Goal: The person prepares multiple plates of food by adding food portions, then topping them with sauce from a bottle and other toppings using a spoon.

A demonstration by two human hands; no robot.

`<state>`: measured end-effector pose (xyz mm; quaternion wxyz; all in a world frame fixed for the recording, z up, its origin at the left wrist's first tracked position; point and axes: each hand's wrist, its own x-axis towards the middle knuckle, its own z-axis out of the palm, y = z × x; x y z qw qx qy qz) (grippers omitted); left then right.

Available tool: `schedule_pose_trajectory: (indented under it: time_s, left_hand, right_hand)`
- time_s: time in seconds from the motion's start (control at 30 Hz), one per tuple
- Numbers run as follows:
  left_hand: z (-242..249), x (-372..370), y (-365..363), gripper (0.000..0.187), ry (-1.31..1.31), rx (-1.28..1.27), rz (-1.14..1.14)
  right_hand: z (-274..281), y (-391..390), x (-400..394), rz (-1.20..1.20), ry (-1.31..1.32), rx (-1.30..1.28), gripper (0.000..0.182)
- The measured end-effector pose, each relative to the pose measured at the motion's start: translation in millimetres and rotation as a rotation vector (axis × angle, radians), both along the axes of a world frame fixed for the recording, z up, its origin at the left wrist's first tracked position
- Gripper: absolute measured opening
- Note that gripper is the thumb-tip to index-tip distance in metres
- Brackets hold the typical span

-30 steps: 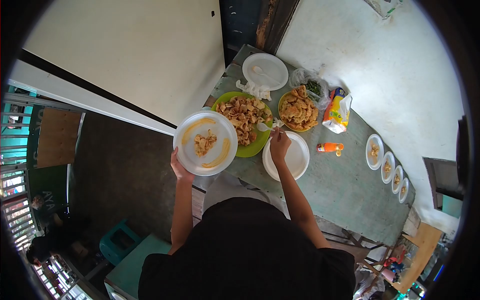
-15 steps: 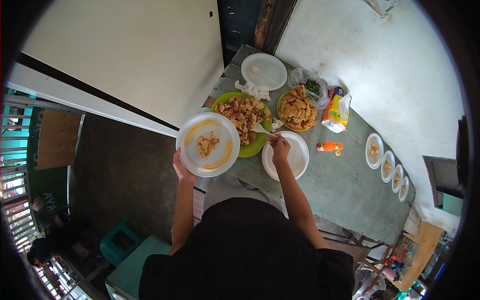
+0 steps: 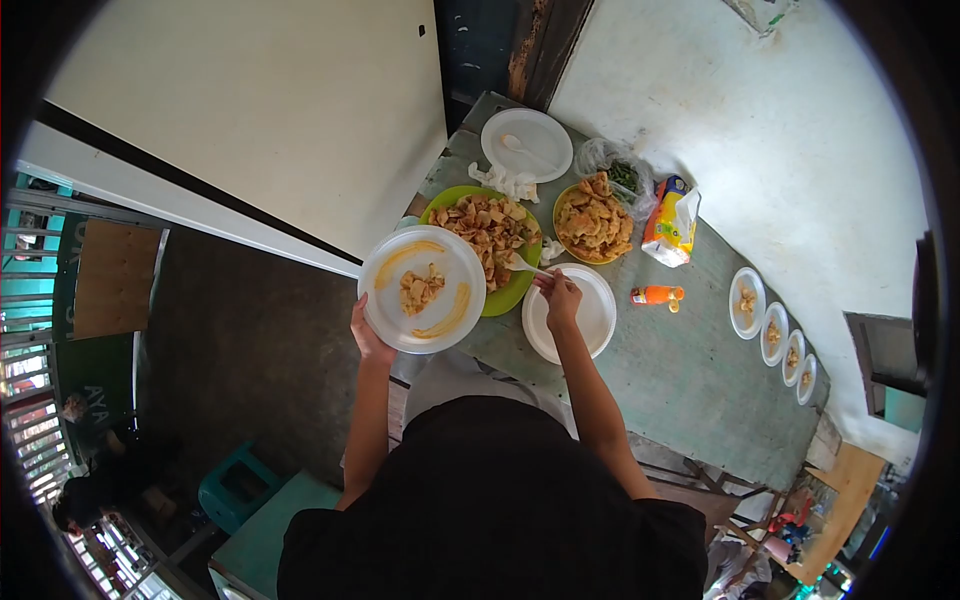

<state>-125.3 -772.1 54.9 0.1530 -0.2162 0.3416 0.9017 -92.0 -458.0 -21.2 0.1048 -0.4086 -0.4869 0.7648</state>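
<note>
My left hand (image 3: 372,335) grips the rim of a white plate (image 3: 387,322), which carries fried pieces (image 3: 421,290) between two smears of orange-brown sauce. In my right hand (image 3: 560,297) is a white plastic spoon (image 3: 526,266), its tip at the fried pieces in a green platter (image 3: 522,285). The held plate overlaps the platter's near left side and hides part of it. Beneath my right hand rests another white plate (image 3: 590,340) on the table. Just beyond it stands a bowl of golden fritters (image 3: 594,220).
On the green table (image 3: 660,390) lie an orange sauce bottle (image 3: 655,295), a tissue pack (image 3: 668,235) and a bag of green chillies (image 3: 622,178). Several served plates (image 3: 747,325) line the right edge. A white plate with a spoon (image 3: 550,135) sits at the back. A person (image 3: 85,500) is at far left.
The held plate has shifted slightly right in view, along with my left hand. My right hand and the spoon stay nearly in place at the platter.
</note>
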Motion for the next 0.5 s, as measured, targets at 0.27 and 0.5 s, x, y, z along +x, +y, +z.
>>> schedule_pose_trajectory:
  time_s: [0.27,0.5]
  left_hand:
    - [-4,-1,6,0.059,-0.004,0.019,-0.057]
    - [1,-6,25,0.058,-0.054,0.011,-0.161]
  right_hand:
    - [40,12,6,0.018,0.078,-0.053,0.028]
    - [106,5,-7,0.243,0.17,-0.019,0.028]
